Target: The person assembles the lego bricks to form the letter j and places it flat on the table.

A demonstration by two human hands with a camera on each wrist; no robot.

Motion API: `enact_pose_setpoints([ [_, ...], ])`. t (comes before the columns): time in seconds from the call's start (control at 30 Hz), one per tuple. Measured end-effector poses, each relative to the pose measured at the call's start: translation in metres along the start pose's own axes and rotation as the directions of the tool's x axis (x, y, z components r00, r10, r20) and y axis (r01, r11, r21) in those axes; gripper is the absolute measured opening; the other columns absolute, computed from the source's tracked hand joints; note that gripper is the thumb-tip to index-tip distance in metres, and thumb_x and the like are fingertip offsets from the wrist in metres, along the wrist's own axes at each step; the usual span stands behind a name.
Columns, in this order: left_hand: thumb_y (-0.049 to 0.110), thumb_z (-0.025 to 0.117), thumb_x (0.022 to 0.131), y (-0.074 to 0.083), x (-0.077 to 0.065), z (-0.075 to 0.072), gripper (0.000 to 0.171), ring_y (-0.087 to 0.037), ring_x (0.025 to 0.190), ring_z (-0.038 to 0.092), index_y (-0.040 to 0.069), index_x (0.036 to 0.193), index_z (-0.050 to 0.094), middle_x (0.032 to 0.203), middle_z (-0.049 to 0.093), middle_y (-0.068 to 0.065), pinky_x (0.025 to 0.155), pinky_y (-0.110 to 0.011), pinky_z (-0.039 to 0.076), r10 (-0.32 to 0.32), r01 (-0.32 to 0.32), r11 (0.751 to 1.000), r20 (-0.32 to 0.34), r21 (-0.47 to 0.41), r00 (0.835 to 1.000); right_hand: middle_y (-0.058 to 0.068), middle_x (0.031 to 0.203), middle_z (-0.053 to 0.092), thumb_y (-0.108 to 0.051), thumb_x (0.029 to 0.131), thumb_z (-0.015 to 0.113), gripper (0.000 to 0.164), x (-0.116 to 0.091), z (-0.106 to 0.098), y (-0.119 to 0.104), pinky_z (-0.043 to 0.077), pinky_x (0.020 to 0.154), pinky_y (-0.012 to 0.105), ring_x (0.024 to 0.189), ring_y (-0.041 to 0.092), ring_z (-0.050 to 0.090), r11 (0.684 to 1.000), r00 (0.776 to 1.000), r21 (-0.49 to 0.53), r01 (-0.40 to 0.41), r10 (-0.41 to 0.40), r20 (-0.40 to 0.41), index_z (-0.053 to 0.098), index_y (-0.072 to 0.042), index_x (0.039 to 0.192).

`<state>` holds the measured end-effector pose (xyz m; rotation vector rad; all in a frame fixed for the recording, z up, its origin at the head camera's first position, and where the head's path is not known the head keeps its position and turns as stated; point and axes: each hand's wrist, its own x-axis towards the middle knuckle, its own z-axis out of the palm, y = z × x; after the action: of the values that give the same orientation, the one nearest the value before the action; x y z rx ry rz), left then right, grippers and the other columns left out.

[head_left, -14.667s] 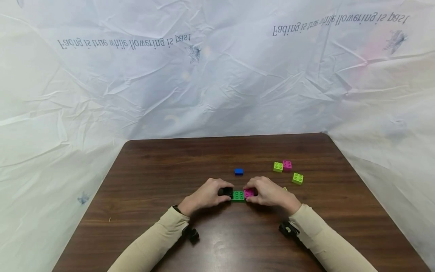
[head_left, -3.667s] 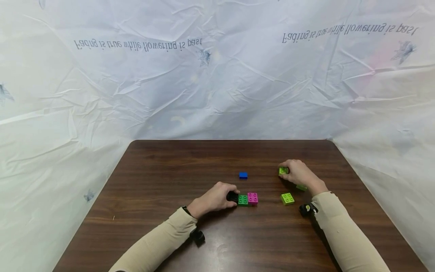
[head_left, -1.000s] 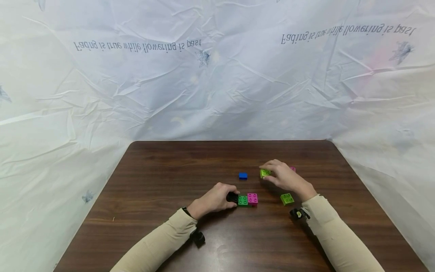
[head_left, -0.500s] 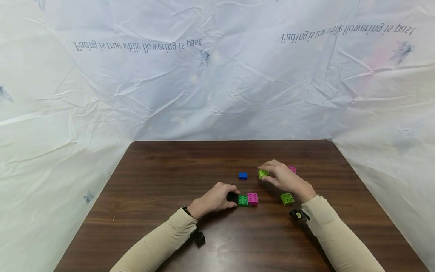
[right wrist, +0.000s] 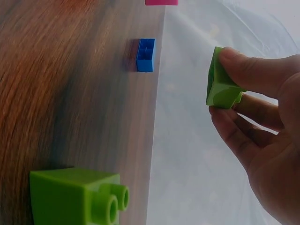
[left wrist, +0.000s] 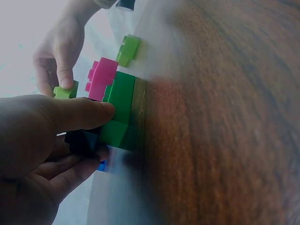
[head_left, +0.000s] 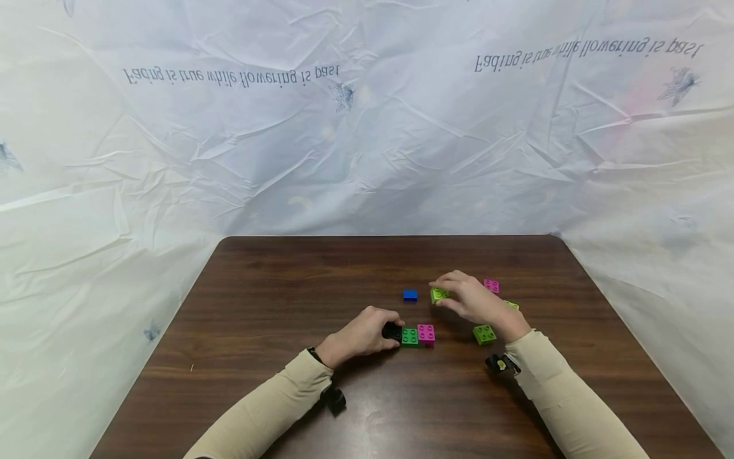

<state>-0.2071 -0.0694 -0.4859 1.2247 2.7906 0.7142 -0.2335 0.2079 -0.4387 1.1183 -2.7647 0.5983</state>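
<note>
My left hand [head_left: 364,335] grips a black brick [left wrist: 83,140] on the left end of a green brick [head_left: 410,336]. A pink brick [head_left: 426,333] sits on the green one's right end, leaving green studs showing between them. Farther back and to the right, my right hand [head_left: 473,298] pinches a lime green brick [head_left: 438,294] between thumb and fingers. The right wrist view shows this lime brick [right wrist: 222,84] raised off the table, its hollow underside partly visible. A small blue brick [head_left: 410,295] lies just left of it on the table.
On the right of the brown wooden table [head_left: 275,274] lie a loose lime brick [head_left: 484,335], another lime brick [head_left: 511,305] partly behind the right wrist, and a pink brick [head_left: 491,285] farther back. A pale printed sheet [head_left: 367,159] hangs behind the table.
The right hand has left the pink brick on the green one, picked up a lime brick beside the far pink brick and carried it left toward the blue brick. The left hand keeps its grip.
</note>
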Motion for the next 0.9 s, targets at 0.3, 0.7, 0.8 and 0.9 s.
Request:
enact_pose_setpoints([
  [0.3, 0.022, 0.080, 0.081, -0.001, 0.001, 0.001, 0.030, -0.010, 0.103, 0.065, 0.015, 0.109, 0.070, 0.109, 0.072, 0.003, 0.087, -0.024, 0.051, -0.001, 0.001, 1.000, 0.001, -0.006, 1.000, 0.010, 0.122, 0.063, -0.020, 0.093, 0.067, 0.037, 0.001, 0.002, -0.001, 0.052, 0.089, 0.044, 0.112, 0.026, 0.059, 1.000, 1.000, 0.014, 0.021, -0.021, -0.004, 0.064, -0.008, 0.129],
  [0.7, 0.023, 0.079, 0.082, -0.002, 0.001, 0.000, 0.030, -0.010, 0.103, 0.065, 0.015, 0.110, 0.070, 0.110, 0.072, 0.003, 0.087, -0.023, 0.051, 0.003, -0.003, 1.000, 0.010, -0.003, 1.000, 0.008, 0.121, 0.063, -0.020, 0.093, 0.067, 0.037, 0.002, 0.004, -0.011, 0.053, 0.087, 0.041, 0.110, 0.023, 0.060, 0.998, 0.998, 0.019, 0.057, -0.057, 0.000, 0.064, -0.007, 0.128],
  [0.8, 0.023, 0.079, 0.082, -0.002, 0.001, 0.000, 0.030, -0.010, 0.103, 0.065, 0.015, 0.110, 0.070, 0.110, 0.072, 0.002, 0.086, -0.023, 0.051, 0.005, -0.005, 1.000, 0.010, -0.007, 1.000, 0.007, 0.121, 0.063, -0.020, 0.093, 0.067, 0.037, 0.003, 0.006, -0.013, 0.053, 0.088, 0.042, 0.111, 0.023, 0.060, 0.998, 0.998, 0.027, 0.063, -0.063, 0.004, 0.064, -0.007, 0.128],
  [0.9, 0.023, 0.079, 0.083, -0.003, 0.001, -0.001, 0.030, -0.010, 0.102, 0.065, 0.014, 0.110, 0.070, 0.109, 0.072, 0.002, 0.085, -0.023, 0.052, 0.009, -0.009, 1.000, 0.006, -0.009, 1.000, 0.007, 0.121, 0.064, -0.020, 0.093, 0.067, 0.037, 0.003, 0.007, -0.015, 0.053, 0.088, 0.041, 0.111, 0.023, 0.060, 0.998, 0.998, 0.037, 0.060, -0.060, 0.007, 0.064, -0.006, 0.127],
])
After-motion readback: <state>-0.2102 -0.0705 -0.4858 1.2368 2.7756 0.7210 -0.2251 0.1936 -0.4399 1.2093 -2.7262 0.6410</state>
